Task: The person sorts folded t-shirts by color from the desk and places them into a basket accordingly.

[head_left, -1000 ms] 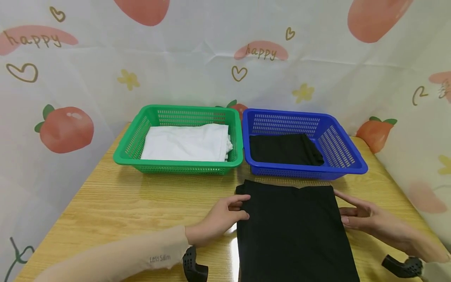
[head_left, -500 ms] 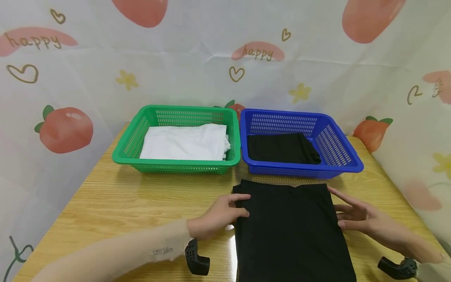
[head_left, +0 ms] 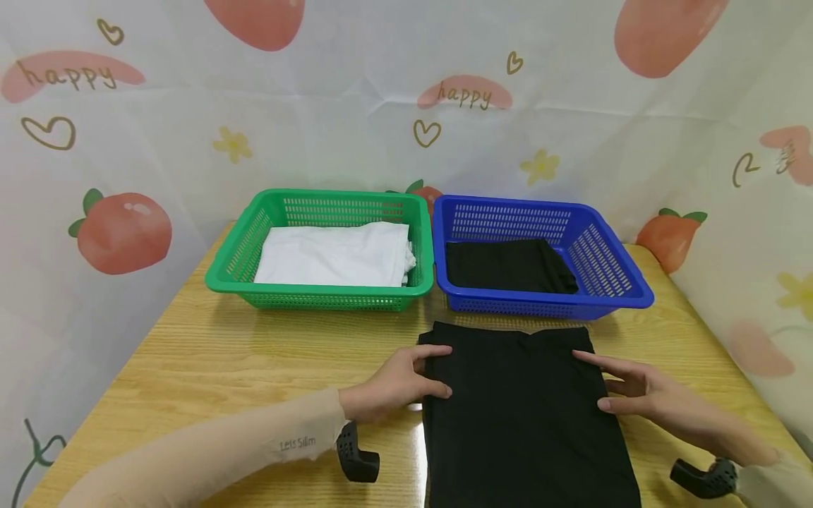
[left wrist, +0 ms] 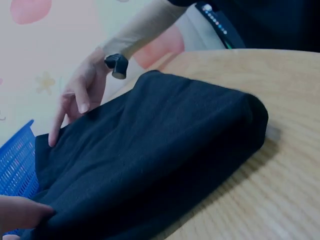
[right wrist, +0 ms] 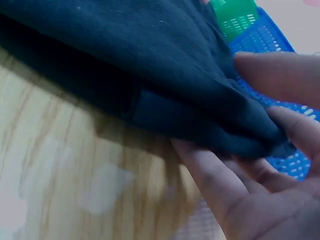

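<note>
Here, black fabric (head_left: 527, 416) lies before a blue basket (head_left: 610, 271) holding black cloth (head_left: 508, 267).

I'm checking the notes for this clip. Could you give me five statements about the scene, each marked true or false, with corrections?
1. The white cloth lies in the green basket. True.

2. The blue basket holds the far black cloth. True.

3. In the head view, the green basket stands to the right of the blue basket. False: it stands to the left.

4. The left hand and the right hand both touch the near black cloth on the table. True.

5. The right hand is inside the blue basket. False: it is outside, at the right side of the near black cloth.
</note>
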Tool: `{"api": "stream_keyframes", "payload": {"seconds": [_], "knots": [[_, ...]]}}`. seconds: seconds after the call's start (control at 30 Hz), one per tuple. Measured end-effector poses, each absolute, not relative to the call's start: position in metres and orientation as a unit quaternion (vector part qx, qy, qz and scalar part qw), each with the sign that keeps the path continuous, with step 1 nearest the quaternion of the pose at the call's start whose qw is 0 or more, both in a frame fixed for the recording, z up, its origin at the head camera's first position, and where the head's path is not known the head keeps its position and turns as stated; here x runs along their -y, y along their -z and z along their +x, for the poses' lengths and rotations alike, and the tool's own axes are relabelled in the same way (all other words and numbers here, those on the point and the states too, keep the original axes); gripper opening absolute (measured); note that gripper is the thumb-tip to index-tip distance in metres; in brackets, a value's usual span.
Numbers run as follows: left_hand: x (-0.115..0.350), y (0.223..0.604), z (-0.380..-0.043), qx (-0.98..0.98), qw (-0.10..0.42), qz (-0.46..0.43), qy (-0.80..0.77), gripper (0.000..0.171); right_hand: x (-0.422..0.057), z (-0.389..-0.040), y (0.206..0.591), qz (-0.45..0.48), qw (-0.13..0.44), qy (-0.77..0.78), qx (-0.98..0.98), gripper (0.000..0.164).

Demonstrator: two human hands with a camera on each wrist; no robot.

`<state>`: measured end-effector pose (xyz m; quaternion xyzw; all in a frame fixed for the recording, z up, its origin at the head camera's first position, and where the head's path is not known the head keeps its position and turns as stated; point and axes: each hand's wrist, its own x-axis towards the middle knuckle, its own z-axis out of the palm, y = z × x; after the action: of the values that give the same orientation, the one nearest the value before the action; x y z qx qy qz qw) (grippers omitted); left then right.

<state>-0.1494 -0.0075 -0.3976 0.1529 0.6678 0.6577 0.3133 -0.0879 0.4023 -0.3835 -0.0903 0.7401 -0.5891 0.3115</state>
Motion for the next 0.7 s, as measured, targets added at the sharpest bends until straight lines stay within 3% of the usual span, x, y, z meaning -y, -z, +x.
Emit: {"api": "stream_keyframes", "payload": {"seconds": [0.13, 0.4, 0.7], "knots": [[0.008, 0.398, -0.151, -0.662, 0.319, 0.159, -0.660, 0.070, -0.401, -0.092, 0.389, -0.104, 0.304, 0.594, -0.737, 0.073], [0.010, 0.390, -0.152, -0.696, 0.281, 0.208, -0.627, 0.073, -0.398, -0.090, 0.389, -0.123, 0.300, 0.637, -0.699, 0.075], [0.022, 0.368, -0.152, -0.678, 0.272, 0.266, -0.629, 0.072, -0.393, -0.069, 0.371, -0.159, 0.221, 0.638, -0.721, 0.075]]}}
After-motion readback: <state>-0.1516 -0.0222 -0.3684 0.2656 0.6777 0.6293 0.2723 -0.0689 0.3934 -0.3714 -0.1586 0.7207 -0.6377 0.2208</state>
